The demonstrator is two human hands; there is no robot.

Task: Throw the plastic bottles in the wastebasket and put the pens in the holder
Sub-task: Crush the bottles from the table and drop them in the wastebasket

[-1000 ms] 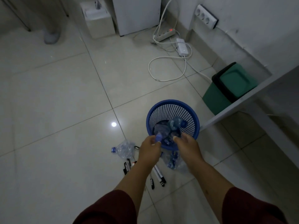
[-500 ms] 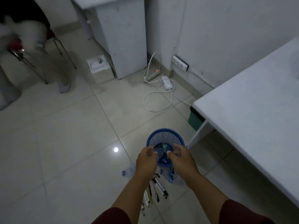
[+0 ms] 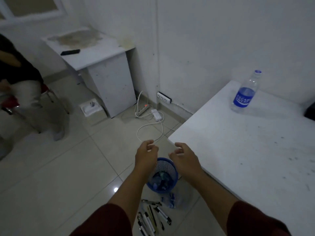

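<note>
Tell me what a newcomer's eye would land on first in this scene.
Two empty hands, the left hand and right hand, raised above a blue mesh wastebasket holding crushed plastic bottles. On the white table at right, a blue-labelled bottle stands upright. Pens lie scattered on the floor below the basket.

Open floor is lying left of the wastebasket (image 3: 167, 169); the bench (image 3: 247, 150) corner is crowding its right, pens (image 3: 151, 217) cluttering the near side.
</note>
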